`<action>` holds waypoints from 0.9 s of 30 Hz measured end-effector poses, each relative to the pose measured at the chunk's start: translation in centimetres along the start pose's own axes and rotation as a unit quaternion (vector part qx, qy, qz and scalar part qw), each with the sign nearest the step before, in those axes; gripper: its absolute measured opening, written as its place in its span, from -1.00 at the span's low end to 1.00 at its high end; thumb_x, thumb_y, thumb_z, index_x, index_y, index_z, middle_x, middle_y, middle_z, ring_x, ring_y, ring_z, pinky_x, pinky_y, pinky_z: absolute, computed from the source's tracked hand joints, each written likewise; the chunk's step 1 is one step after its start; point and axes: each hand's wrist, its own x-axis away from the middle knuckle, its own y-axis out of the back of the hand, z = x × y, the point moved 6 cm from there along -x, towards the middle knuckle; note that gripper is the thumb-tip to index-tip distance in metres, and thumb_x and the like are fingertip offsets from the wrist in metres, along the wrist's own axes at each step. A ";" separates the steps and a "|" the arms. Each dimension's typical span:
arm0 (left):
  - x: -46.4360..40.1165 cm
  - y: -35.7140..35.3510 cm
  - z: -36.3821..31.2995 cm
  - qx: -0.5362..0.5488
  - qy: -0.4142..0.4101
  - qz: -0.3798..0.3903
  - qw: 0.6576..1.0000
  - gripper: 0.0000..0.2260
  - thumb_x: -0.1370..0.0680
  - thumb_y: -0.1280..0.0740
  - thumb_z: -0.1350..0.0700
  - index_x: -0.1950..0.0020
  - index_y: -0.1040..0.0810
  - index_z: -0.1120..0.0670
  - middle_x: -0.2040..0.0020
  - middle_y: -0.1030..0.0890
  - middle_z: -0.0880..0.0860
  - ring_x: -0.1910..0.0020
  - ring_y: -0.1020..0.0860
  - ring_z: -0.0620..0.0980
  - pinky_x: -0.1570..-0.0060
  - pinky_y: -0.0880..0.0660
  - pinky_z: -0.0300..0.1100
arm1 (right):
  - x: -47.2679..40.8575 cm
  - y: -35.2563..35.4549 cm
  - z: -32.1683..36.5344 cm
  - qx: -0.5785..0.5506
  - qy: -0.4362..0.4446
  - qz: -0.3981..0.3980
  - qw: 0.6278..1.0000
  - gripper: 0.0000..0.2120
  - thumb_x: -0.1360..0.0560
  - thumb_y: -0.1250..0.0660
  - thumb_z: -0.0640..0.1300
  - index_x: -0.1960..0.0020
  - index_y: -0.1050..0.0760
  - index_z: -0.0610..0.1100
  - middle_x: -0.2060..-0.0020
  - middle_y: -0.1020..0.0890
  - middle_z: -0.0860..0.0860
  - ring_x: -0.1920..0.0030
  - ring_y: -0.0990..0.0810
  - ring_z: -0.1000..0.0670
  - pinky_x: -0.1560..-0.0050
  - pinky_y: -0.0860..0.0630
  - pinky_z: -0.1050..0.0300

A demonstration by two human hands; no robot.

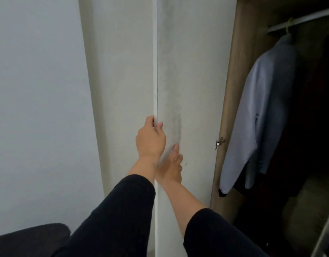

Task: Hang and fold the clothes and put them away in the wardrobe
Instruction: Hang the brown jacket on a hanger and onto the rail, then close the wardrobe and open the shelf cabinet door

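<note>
The white wardrobe door (pixel 193 75) stands open, its thin edge running down the middle of the view. My left hand (pixel 150 140) grips that edge, fingers curled round it and thumb on the inner face. My right hand (pixel 172 167) lies against the door's inner face just below, fingers relaxed, partly hidden behind my left wrist. Inside the wardrobe a light blue shirt (pixel 260 112) hangs on a green hanger (pixel 289 25) from the rail (pixel 304 18). Dark clothes (pixel 319 108) hang beside it on the right.
A plain white wall (pixel 35 101) fills the left. A dark cushioned piece of furniture (pixel 30 238) sits at the bottom left. A metal hinge (pixel 220 142) joins the door to the wooden wardrobe side (pixel 232 108). Another door edge (pixel 326 236) shows at bottom right.
</note>
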 end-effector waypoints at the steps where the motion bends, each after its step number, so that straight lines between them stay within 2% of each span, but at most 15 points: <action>1: 0.7 -0.1 -0.3 0.006 -0.009 -0.014 1.000 -0.84 -0.62 -0.18 0.05 -0.10 -0.45 0.10 0.21 -0.59 0.00 0.27 -0.50 0.02 0.25 -0.34 -0.18 | 0.5 0.3 -0.4 0.004 0.004 -0.012 1.000 -0.09 -0.49 -0.25 0.17 -0.52 0.35 0.02 -0.52 0.04 -0.13 -0.45 -0.21 -0.20 -0.33 -0.36 -0.14; 6: 5.0 -1.4 -3.0 0.052 -0.058 -0.049 0.996 -0.76 -0.61 -0.16 -0.06 -0.02 -0.48 0.09 0.36 -0.49 -0.06 0.40 -0.47 0.01 0.34 -0.39 -0.15 | 2.8 4.1 -3.7 0.053 0.047 -0.053 0.996 -0.19 -0.57 -0.15 0.11 -0.54 0.31 -0.15 -0.54 0.05 -0.13 -0.52 -0.07 -0.12 -0.47 -0.17 0.03; 8: 6.7 -2.4 -4.7 0.058 -0.071 -0.049 0.995 -0.74 -0.60 -0.16 -0.08 -0.05 -0.48 0.08 0.32 -0.50 -0.07 0.38 -0.48 -0.01 0.31 -0.41 -0.16 | 4.1 5.9 -5.0 0.045 0.079 -0.053 0.994 -0.26 -0.55 -0.15 0.07 -0.55 0.18 -0.14 -0.52 -0.09 -0.14 -0.50 -0.15 -0.14 -0.45 -0.23 -0.03; 10: 8.5 -3.5 -6.8 0.072 -0.083 -0.045 0.993 -0.75 -0.60 -0.17 -0.09 -0.06 -0.49 0.06 0.26 -0.55 -0.07 0.33 -0.51 -0.05 0.27 -0.42 -0.21 | 5.7 8.3 -6.4 0.001 0.094 -0.060 0.994 -0.40 -0.53 -0.20 0.01 -0.51 -0.10 -0.07 -0.40 -0.36 -0.08 -0.36 -0.40 -0.11 -0.31 -0.40 -0.01; 13: 11.1 -5.3 -9.9 0.113 -0.097 -0.037 0.988 -0.74 -0.58 -0.20 -0.11 -0.09 -0.52 0.03 0.14 -0.61 -0.07 0.22 -0.56 -0.12 0.21 -0.45 -0.29 | 7.7 12.4 -9.1 -0.008 0.092 -0.100 0.991 -0.65 -0.55 -0.23 -0.10 -0.32 -0.38 -0.14 -0.12 -0.58 -0.07 -0.10 -0.57 -0.06 -0.03 -0.48 0.14; 16: 13.0 -7.5 -12.7 0.154 -0.098 -0.020 0.983 -0.72 -0.56 -0.26 -0.13 -0.13 -0.54 0.02 0.05 -0.64 -0.08 0.13 -0.58 -0.17 0.13 -0.53 -0.28 | 8.9 15.9 -11.8 -0.020 0.080 -0.117 0.990 -0.77 -0.52 -0.29 -0.09 -0.16 -0.48 -0.13 0.14 -0.60 0.04 0.17 -0.57 0.04 0.22 -0.44 0.22; 18: 14.2 -9.3 -14.5 0.173 -0.098 0.005 0.980 -0.69 -0.54 -0.28 -0.15 -0.17 -0.53 0.01 0.00 -0.63 -0.10 0.08 -0.58 -0.18 0.09 -0.54 -0.28 | 9.3 17.9 -13.7 -0.013 0.065 -0.144 0.987 -0.82 -0.53 -0.28 -0.12 -0.10 -0.51 -0.14 0.18 -0.61 0.03 0.24 -0.54 0.07 0.28 -0.42 0.24; 23: 17.7 -13.9 -18.5 0.201 -0.131 0.096 0.966 -0.69 -0.57 -0.26 -0.07 -0.25 -0.45 0.05 -0.14 -0.53 -0.05 0.00 -0.55 -0.13 0.00 -0.55 -0.23 | 9.7 23.4 -18.4 0.019 0.019 -0.209 0.977 -0.85 -0.56 -0.23 -0.11 -0.02 -0.54 -0.15 0.22 -0.64 -0.03 0.24 -0.59 -0.02 0.19 -0.56 0.00; 25: 19.3 -15.8 -19.0 0.207 -0.130 0.134 0.960 -0.73 -0.59 -0.22 -0.01 -0.24 -0.44 0.08 -0.15 -0.48 -0.04 -0.02 -0.53 -0.09 -0.04 -0.55 -0.14 | 9.7 25.6 -19.9 0.060 0.011 -0.212 0.975 -0.81 -0.57 -0.22 -0.10 -0.08 -0.55 -0.15 0.12 -0.67 -0.05 0.13 -0.62 -0.06 0.11 -0.55 0.02; 27: 21.2 -17.8 -19.0 0.208 -0.119 0.178 0.955 -0.74 -0.61 -0.19 0.04 -0.25 -0.43 0.09 -0.19 -0.45 -0.03 -0.05 -0.54 -0.04 -0.07 -0.52 -0.14 | 9.6 27.8 -21.5 0.158 0.006 -0.214 0.964 -0.73 -0.59 -0.19 -0.08 -0.23 -0.50 -0.11 -0.11 -0.63 -0.03 -0.11 -0.59 -0.04 -0.08 -0.49 0.06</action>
